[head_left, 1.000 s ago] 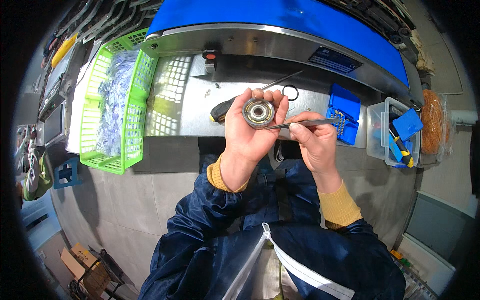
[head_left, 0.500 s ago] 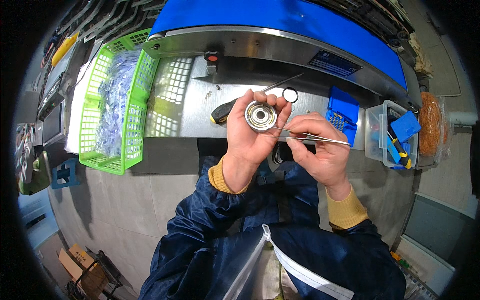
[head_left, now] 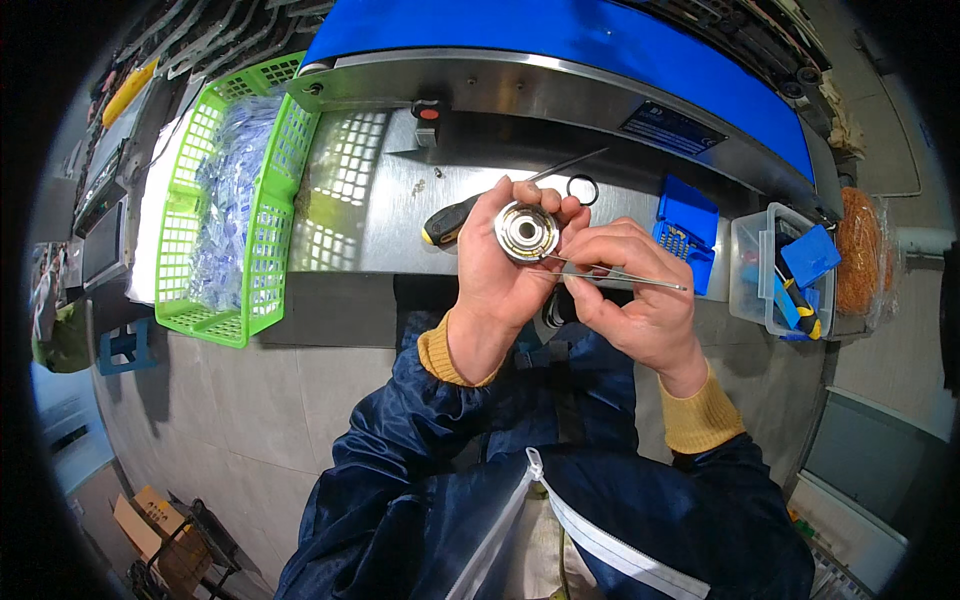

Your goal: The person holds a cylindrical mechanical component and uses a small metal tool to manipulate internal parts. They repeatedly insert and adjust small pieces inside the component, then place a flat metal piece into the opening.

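My left hand (head_left: pixel 485 275) is closed round the edge of a round, shiny metal part (head_left: pixel 526 232), like an open bearing with concentric rings, its face turned up. Some small details inside the rings are too fine to make out. Pinched in my right hand (head_left: pixel 645 300) is a pair of thin metal tweezers (head_left: pixel 662 283), tips at the part's lower right rim. A screwdriver (head_left: pixel 447 220) with a black and yellow handle lies on the steel bench behind my left hand. Beyond my fingers rests a thin black ring (head_left: pixel 582 189).
A blue bit case (head_left: pixel 688 215) stands open at the right, beside a clear plastic box (head_left: pixel 748 265) of tools. On the left, a green basket (head_left: pixel 265 215) holds clear plastic pieces. A steel-framed machine with a blue top (head_left: pixel 560 30) spans the back, with a red button (head_left: pixel 428 113).
The metal part has tilted and shifted slightly right in my left hand. My right hand has moved slightly left, with the tweezers still at the part's rim.
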A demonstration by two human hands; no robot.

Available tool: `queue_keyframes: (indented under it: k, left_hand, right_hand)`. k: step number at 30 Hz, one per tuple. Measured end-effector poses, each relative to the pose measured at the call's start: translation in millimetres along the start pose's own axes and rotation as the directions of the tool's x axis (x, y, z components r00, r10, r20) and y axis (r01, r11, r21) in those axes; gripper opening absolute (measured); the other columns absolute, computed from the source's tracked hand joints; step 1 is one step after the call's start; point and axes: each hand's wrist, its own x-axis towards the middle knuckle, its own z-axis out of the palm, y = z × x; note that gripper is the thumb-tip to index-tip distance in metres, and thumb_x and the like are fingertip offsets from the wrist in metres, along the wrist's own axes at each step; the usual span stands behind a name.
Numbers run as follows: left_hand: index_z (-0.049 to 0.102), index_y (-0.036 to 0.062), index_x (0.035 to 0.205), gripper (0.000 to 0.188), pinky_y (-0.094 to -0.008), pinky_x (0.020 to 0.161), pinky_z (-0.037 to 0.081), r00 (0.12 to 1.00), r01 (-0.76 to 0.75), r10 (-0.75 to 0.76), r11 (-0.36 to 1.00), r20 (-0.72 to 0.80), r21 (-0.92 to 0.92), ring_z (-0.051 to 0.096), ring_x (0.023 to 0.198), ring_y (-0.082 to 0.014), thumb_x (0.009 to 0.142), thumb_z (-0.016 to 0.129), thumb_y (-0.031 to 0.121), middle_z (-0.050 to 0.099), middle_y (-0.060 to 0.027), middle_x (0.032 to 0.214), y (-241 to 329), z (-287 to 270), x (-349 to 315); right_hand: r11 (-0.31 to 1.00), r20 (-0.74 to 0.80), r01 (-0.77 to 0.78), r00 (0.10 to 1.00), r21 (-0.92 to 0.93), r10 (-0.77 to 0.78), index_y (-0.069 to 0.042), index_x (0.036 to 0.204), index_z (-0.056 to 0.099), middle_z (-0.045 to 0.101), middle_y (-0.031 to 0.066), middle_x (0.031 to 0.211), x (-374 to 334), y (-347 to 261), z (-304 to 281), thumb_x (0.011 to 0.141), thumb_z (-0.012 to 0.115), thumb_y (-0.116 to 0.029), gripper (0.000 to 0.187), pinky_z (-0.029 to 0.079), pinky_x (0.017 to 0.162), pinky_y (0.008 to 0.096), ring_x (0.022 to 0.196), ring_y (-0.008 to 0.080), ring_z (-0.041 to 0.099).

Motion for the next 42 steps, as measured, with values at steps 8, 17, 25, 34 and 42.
queue_keyframes:
  k: [8, 17, 25, 34, 42]
  left_hand:
    - [0.054, 0.0066, 0.083, 0.032, -0.0432, 0.093, 0.049, 0.999, -0.001, 0.001, 1.000, -0.034, 0.016, 0.059, 0.090, -0.0266, 0.102, 0.043, 0.030, 0.059, -0.0098, 0.083, -1.1, 0.3, 1.0]
    - [0.056, 0.0074, 0.082, 0.036, -0.0450, 0.095, 0.050, 0.999, 0.036, -0.036, 0.999, 0.010, -0.003, 0.062, 0.092, -0.0284, 0.102, 0.042, 0.033, 0.063, -0.0113, 0.085, 1.1, -4.3, 3.8]
    - [0.055, 0.0070, 0.080, 0.037, -0.0442, 0.093, 0.050, 0.999, 0.040, -0.040, 0.999, -0.005, -0.014, 0.062, 0.092, -0.0282, 0.103, 0.041, 0.032, 0.062, -0.0111, 0.083, 0.6, -1.8, 3.1]
    - [0.056, 0.0024, 0.083, 0.027, -0.0472, 0.099, 0.052, 0.997, -0.033, 0.021, 0.985, -0.070, -0.171, 0.062, 0.095, -0.0278, 0.100, 0.049, 0.022, 0.061, -0.0117, 0.085, 7.7, -1.5, 6.5]
    - [0.057, 0.0034, 0.079, 0.030, -0.0481, 0.099, 0.053, 0.992, -0.064, 0.040, 0.977, -0.118, -0.205, 0.062, 0.096, -0.0298, 0.099, 0.049, 0.024, 0.062, -0.0122, 0.083, 8.3, 0.0, 10.1]
  right_hand:
    - [0.999, 0.076, -0.013, 0.997, -0.043, 0.017, -0.002, 0.095, 0.066, 0.066, 0.0088, 0.089, 7.4, -5.0, -6.4, 0.071, 0.073, 0.005, 0.026, 0.052, 0.071, 0.0308, 0.079, 0.0210, 0.064]
    - [0.999, 0.102, -0.015, 0.995, -0.039, 0.019, -0.002, 0.093, 0.066, 0.066, 0.0083, 0.087, 14.4, -5.1, -9.8, 0.072, 0.073, 0.003, 0.022, 0.051, 0.070, 0.0313, 0.078, 0.0209, 0.063]
    - [0.999, 0.131, -0.022, 0.991, -0.031, 0.026, -0.002, 0.093, 0.066, 0.067, 0.0087, 0.088, 16.4, -4.7, -10.9, 0.072, 0.072, 0.003, 0.022, 0.052, 0.072, 0.0327, 0.080, 0.0221, 0.064]
    - [0.991, -0.112, 0.039, 0.992, -0.125, -0.053, 0.001, 0.088, 0.059, 0.070, 0.0158, 0.095, -8.8, -6.0, 8.8, 0.076, 0.070, 0.005, 0.017, 0.056, 0.074, 0.0312, 0.084, 0.0235, 0.070]
    - [0.983, -0.263, 0.036, 0.961, -0.182, -0.084, 0.000, 0.093, 0.060, 0.070, 0.0147, 0.092, -20.7, 1.5, 34.5, 0.074, 0.073, 0.003, 0.023, 0.057, 0.068, 0.0331, 0.077, 0.0268, 0.070]
